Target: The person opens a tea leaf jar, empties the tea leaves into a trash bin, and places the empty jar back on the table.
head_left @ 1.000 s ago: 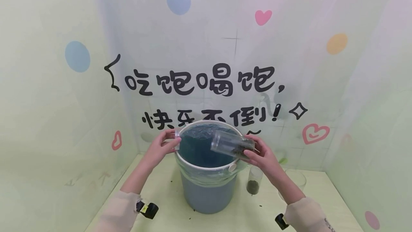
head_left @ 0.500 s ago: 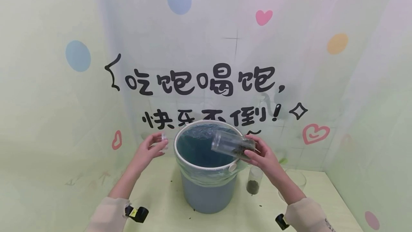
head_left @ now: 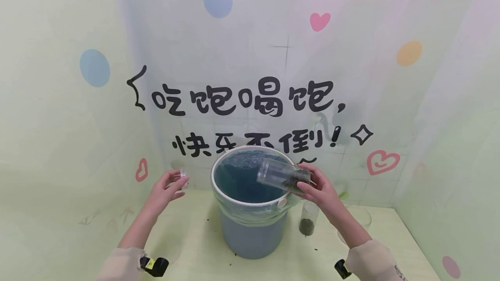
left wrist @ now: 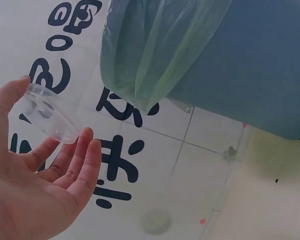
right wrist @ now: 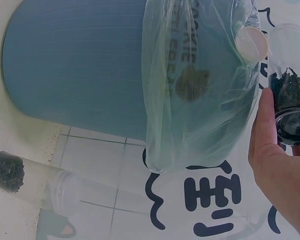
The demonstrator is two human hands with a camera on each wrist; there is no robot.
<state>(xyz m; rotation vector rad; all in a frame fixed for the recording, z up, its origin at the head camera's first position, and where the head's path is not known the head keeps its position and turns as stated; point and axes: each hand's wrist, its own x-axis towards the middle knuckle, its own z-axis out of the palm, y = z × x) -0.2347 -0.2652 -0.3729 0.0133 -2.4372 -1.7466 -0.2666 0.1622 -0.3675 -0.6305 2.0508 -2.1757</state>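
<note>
My left hand (head_left: 166, 192) pinches a clear plastic lid (left wrist: 52, 115) between thumb and fingertips, left of the bin. The right hand (head_left: 322, 192) grips a clear jar (head_left: 275, 174) by its base end, lying nearly on its side over the right part of the bin's mouth. Dark dried leaves (right wrist: 290, 90) are gathered toward the base of that jar. Below stands a blue-grey bin (head_left: 251, 240), its white rim (head_left: 250, 203) holding a translucent green bag (right wrist: 200, 130) folded down over the outside.
A second clear jar (head_left: 308, 219) with dark leaves at its bottom stands right of the bin. Behind the right forearm is a round clear glass vessel (head_left: 365, 218). Dark crumbs dot the pale table (head_left: 203, 263); a printed wall (head_left: 250, 55) rises behind.
My left hand has moved away from the bin's rim, to the left and slightly down, carrying the lid. The right hand and its jar have stayed almost still.
</note>
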